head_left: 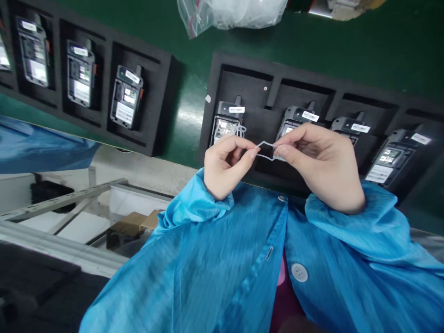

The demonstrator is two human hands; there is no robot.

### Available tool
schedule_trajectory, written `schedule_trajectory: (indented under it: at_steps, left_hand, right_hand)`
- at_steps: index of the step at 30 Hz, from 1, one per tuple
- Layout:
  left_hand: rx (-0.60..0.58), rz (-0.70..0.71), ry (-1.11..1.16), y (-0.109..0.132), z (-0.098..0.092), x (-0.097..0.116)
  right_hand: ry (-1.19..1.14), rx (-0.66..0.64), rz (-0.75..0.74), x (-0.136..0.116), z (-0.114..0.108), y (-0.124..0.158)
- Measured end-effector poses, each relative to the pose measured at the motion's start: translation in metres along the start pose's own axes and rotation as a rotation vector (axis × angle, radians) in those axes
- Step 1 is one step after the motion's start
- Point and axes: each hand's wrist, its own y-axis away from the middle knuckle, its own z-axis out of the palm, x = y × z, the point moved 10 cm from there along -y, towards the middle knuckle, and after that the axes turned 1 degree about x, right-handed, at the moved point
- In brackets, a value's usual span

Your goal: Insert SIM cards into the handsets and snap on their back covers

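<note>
My left hand (225, 164) and my right hand (321, 164) are held close to my chest, each pinching one end of a thin clear rubber-like ring (265, 151) stretched between them. A further loop of the ring material curls above my left fingers. Behind the hands a black foam tray (263, 99) holds several black handheld devices (227, 122) with open backs and white labels. Both wrists come out of blue smock sleeves.
A second black foam tray (157, 92) with more devices (126, 97) lies to the left on the green table (187, 111). A clear plastic bag (229, 13) sits at the far edge. Metal frame bars and cardboard boxes (133, 224) show below the table edge.
</note>
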Motion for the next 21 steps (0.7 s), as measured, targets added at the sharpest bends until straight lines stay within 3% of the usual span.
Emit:
schedule_trajectory:
  at_steps: [4, 7, 11, 16, 21]
  left_hand:
    - [0.092, 0.080, -0.162, 0.003, -0.026, -0.002]
    - [0.266, 0.148, -0.315, 0.006, -0.061, -0.002]
    - [0.406, 0.232, -0.534, 0.011, -0.090, -0.004]
    - [0.346, 0.300, -0.597, 0.011, -0.084, -0.018]
    - [0.231, 0.430, -0.646, 0.016, -0.063, -0.023]
  right_hand:
    - [0.217, 0.019, -0.106, -0.015, 0.017, -0.015]
    - [0.388, 0.022, -0.228, -0.032, 0.038, -0.024]
    - [0.432, 0.038, -0.202, -0.030, 0.063, -0.037]
    - [0.592, 0.222, -0.207, -0.010, 0.075, -0.052]
    - [0.660, 0.195, -0.220, -0.006, 0.081, -0.049]
